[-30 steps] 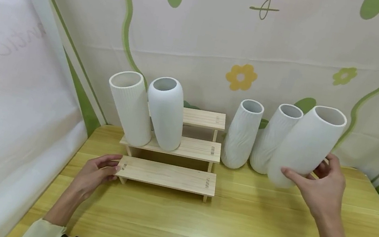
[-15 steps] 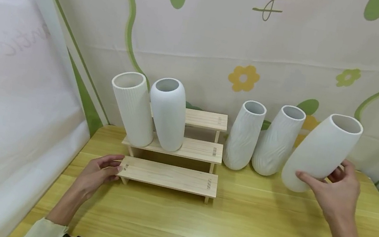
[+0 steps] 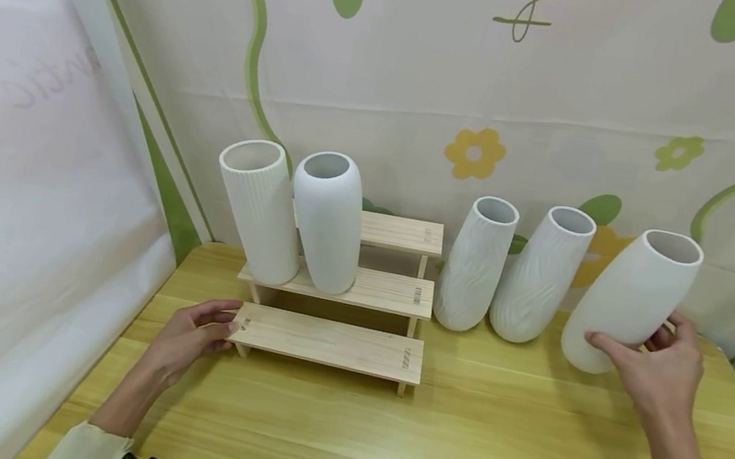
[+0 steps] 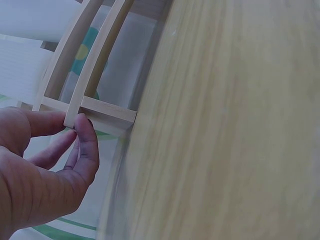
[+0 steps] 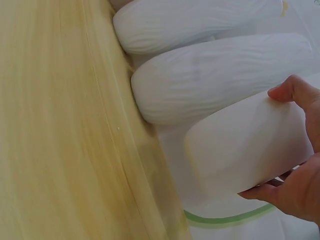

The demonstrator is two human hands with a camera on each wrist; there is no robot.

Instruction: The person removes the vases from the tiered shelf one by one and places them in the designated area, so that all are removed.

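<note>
My right hand (image 3: 665, 381) grips a smooth white vase (image 3: 635, 301) around its lower half, thumb on the front. The vase leans in the head view, its base close over the table at the right; the right wrist view shows a gap between that vase (image 5: 245, 145) and the table edge. At the left, my left hand (image 3: 189, 338) pinches the end of the lowest board of a three-tier wooden display stand (image 3: 329, 340). Thumb and fingertips meet at the board's corner in the left wrist view. A ribbed vase (image 3: 261, 215) and another smooth vase (image 3: 327, 226) stand on the middle tier.
Two white vases with wavy relief, a nearer-to-stand one (image 3: 474, 269) and a second (image 3: 539, 280), stand upright between the stand and my right hand. Behind the wooden table (image 3: 447, 449) hangs a flower-printed cloth (image 3: 397, 62). Another white cloth (image 3: 11, 199) borders the left side.
My right hand has carried the smooth vase rightward, away from the wavy vases, and slightly down. Its motion slows in the last half second. My left hand keeps its hold on the stand.
</note>
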